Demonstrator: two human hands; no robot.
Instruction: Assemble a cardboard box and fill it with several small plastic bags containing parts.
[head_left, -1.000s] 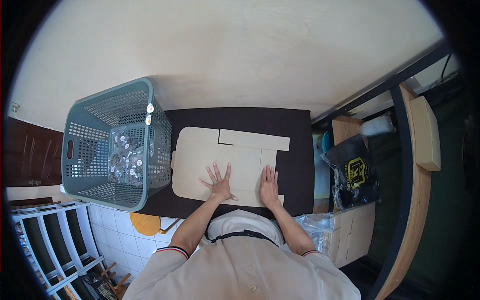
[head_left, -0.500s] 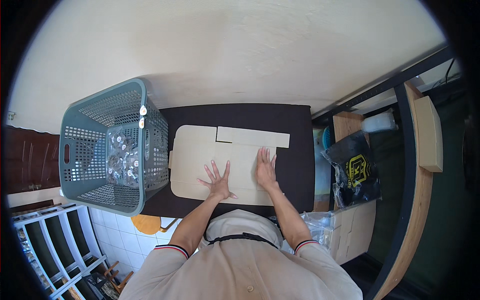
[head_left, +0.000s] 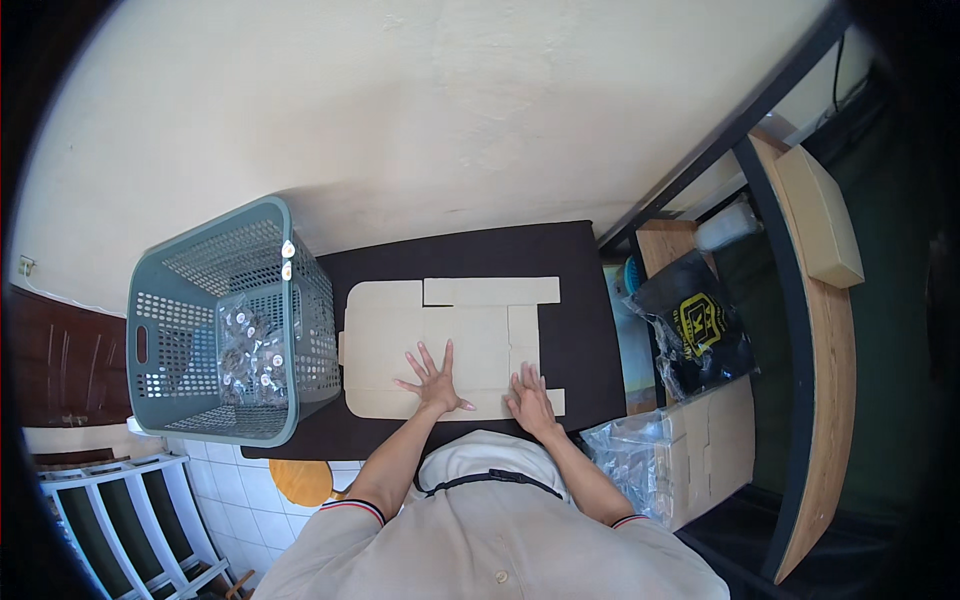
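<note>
Flat cardboard blank [head_left: 450, 320]: lies on the black tabletop [head_left: 580, 350], long axis running left to right across the person's front, rounded corners at the left end, cut flaps at the right. A slit parts the far strip [head_left: 490, 291] from the main panel along some of its length; a short crease near the right end crosses the long axis. Left hand [head_left: 434, 388] palm down near the middle of the sheet's near half, fingers spread wide and pointing away from the body, nothing gripped. Right hand [head_left: 532, 405] at the near right corner, fingers slightly apart, tips over the end panel just by the crease; of the two it is clearly nearer to crease and flaps. Most of the sheet lies beyond the fingertips and to the left of the right hand. It looks laid on the card; how hard it presses, cannot tell. Left of the sheet, just beside it, a grey-green perforated basket [head_left: 318, 335] with clear packets [head_left: 245, 345] inside. Right of the table, well apart from the hands: a black plastic bag [head_left: 690, 315] and, lower, more folded cardboard [head_left: 710, 445].
</note>
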